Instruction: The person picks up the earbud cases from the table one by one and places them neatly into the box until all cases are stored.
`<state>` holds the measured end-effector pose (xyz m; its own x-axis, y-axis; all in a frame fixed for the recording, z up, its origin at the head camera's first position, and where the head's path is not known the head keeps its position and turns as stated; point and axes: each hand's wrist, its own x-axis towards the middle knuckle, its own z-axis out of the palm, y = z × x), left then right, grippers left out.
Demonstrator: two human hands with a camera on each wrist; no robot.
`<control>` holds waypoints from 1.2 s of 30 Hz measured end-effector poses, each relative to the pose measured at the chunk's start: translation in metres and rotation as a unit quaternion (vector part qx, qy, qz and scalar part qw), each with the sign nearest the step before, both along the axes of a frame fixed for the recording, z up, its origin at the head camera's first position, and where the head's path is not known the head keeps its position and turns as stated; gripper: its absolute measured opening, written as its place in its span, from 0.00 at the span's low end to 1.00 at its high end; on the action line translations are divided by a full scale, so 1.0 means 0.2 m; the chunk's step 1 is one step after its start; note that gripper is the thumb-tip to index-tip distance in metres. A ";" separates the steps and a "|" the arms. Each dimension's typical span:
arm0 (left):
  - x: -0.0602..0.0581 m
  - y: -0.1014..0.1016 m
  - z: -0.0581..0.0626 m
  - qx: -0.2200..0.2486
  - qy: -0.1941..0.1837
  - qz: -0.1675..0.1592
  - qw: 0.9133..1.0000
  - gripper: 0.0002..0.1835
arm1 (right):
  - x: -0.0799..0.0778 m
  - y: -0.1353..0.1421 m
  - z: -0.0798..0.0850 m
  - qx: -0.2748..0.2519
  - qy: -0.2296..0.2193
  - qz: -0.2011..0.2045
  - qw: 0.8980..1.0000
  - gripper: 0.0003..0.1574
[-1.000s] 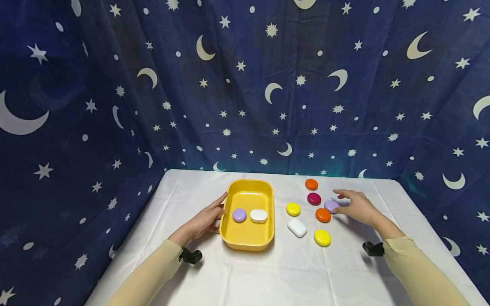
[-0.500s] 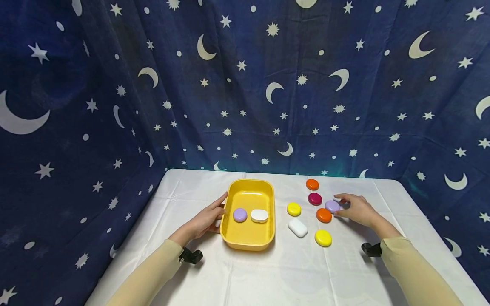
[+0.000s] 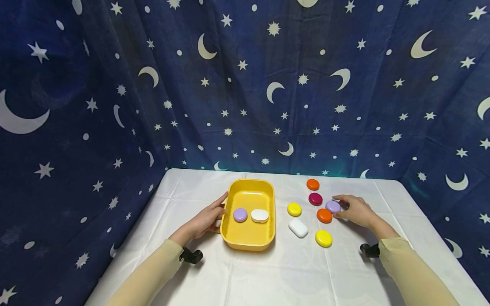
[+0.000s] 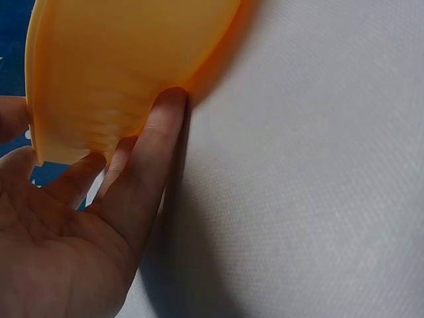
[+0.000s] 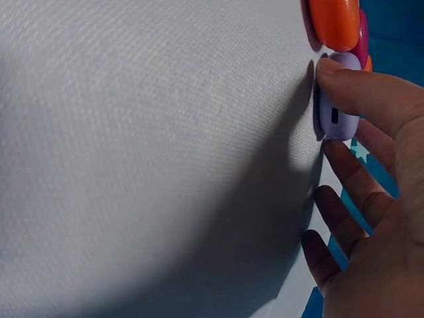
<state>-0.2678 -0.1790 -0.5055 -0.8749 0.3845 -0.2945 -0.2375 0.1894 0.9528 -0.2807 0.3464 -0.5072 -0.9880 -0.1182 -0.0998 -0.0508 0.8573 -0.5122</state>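
In the head view my left hand (image 3: 203, 219) rests at the left side of a yellow tray (image 3: 247, 245). Its fairly straight fingers touch the outer wall (image 4: 142, 46) in the left wrist view, one of them low down near the cloth. A round lavender case (image 3: 240, 215) and a white oblong one (image 3: 260, 216) lie inside the tray. To the right, my right hand (image 3: 357, 212) pinches another lavender case (image 3: 333, 206) between thumb and index finger. Up close in the right wrist view, this lavender case (image 5: 336, 119) shows a small dark slot; the other fingers stay apart from it.
Around the held case lie two orange pieces (image 3: 324, 216), a dark red one (image 3: 315, 199), two yellow ones (image 3: 323, 238) and a white oblong one (image 3: 298, 228). A white cloth (image 3: 283, 276) covers the table. Behind hangs a dark blue moon-and-star curtain (image 3: 245, 85).
My right hand has shifted slightly left and closed its thumb and index finger around the lavender case. The left hand and the tray have stayed in place.
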 end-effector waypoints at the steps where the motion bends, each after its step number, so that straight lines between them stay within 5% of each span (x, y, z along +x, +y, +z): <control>1: 0.00 0.00 0.00 0.000 0.000 0.000 1.000 0.37 | 0.00 0.00 0.00 0.000 0.000 0.002 1.000 0.45; 36: 0.00 0.00 0.01 -0.006 -0.002 0.004 1.000 0.36 | -0.05 0.01 0.05 -0.021 -0.059 0.034 0.997 0.41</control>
